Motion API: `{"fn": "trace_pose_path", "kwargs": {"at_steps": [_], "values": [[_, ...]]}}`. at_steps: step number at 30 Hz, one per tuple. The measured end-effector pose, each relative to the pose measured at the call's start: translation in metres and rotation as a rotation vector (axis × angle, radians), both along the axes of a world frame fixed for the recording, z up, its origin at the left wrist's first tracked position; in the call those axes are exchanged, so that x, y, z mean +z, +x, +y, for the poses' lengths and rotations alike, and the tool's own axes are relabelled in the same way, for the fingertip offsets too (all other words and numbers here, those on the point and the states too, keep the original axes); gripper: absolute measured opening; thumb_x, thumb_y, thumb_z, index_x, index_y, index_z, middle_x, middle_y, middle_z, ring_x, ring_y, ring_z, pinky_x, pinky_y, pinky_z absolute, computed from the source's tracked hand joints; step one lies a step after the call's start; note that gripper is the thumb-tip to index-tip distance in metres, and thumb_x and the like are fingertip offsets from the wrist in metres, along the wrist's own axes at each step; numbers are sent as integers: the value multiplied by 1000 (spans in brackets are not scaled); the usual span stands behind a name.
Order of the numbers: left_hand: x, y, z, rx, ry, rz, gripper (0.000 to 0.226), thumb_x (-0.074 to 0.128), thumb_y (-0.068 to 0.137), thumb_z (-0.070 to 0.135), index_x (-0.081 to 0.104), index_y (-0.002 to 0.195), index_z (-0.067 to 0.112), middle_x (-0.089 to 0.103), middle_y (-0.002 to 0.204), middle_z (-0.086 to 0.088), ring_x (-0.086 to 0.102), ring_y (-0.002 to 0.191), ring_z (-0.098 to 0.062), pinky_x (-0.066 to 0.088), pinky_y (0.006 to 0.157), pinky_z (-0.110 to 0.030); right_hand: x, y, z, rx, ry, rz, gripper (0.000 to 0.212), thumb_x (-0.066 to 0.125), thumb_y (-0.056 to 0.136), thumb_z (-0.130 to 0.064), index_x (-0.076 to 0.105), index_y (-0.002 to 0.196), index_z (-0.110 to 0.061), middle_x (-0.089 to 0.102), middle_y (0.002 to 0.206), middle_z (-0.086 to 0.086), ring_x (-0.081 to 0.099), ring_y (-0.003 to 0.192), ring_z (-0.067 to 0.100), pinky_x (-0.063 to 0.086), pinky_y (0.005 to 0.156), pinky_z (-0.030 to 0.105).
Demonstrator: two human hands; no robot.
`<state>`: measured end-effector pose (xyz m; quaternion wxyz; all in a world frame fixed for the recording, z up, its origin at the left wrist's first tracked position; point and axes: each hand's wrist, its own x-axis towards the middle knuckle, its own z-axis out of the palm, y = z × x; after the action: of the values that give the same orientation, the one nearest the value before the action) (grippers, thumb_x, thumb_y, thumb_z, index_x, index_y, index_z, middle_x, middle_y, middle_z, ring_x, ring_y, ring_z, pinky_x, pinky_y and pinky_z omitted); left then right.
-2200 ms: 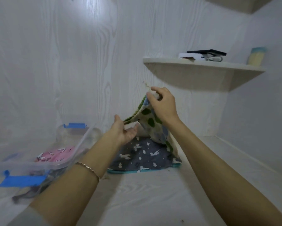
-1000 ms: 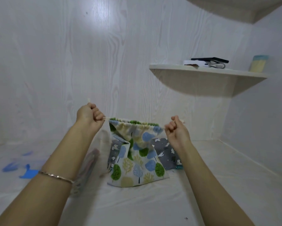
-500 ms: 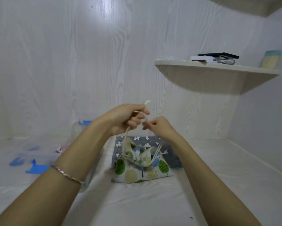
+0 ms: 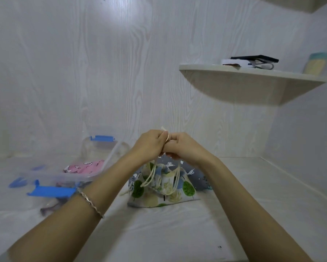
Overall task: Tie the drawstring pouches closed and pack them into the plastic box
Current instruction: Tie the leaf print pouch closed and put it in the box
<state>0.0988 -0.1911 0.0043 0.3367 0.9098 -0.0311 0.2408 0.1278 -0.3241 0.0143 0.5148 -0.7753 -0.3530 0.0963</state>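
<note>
A tree-print pouch (image 4: 158, 193) lies on the white surface with its mouth gathered. Its cream drawstring (image 4: 151, 176) runs up in loops to my hands. My left hand (image 4: 149, 144) and my right hand (image 4: 181, 146) meet just above the pouch, fingers closed on the cord ends. Behind it lies a grey pouch (image 4: 192, 173) with white animal prints, partly covered. To the left stands the clear plastic box (image 4: 94, 173) with blue clips, and a pink pouch (image 4: 83, 166) lies inside it.
A blue clip (image 4: 51, 190) sticks out at the box's near edge, and a dark item (image 4: 51, 205) lies by it. A corner shelf (image 4: 249, 80) at the upper right carries a black and white object and a pale container. Walls close in at back and right.
My hands pulled the drawstring apart to gather the pouch mouth, then came together above it. They now press closer, working the cord ends between the fingers.
</note>
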Motion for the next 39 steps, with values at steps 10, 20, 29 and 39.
{"fn": "trace_pose_path", "kwargs": {"at_steps": [10,20,29,39], "values": [[-2,-5,11,131,-390,-166,44,38,102,28,72,81,10,47,58,-3,42,53,-15,32,56,-29,-23,4,-20,-33,57,57,13,64,92,-14,72,96,-4,65,67,2,54,56,8,46,55,19],[10,-18,10,-105,-98,644,36,46,97,30,62,70,13,31,53,3,23,41,-11,20,40,-20,-44,9,-19,-115,-109,-541,32,54,93,-8,69,115,-26,57,92,-10,53,77,2,40,70,15],[7,-22,12,-480,-467,886,50,42,98,43,56,55,22,24,51,8,13,44,-7,10,40,-18,-49,8,-29,24,110,-93,25,49,94,-1,68,97,-17,60,77,-9,49,64,3,39,62,19],[6,-22,18,-500,-880,951,45,44,94,32,39,50,21,24,41,10,6,41,-5,12,29,-11,-47,1,-36,218,306,257,23,48,96,0,63,114,1,67,71,8,45,48,7,28,44,15]]}}
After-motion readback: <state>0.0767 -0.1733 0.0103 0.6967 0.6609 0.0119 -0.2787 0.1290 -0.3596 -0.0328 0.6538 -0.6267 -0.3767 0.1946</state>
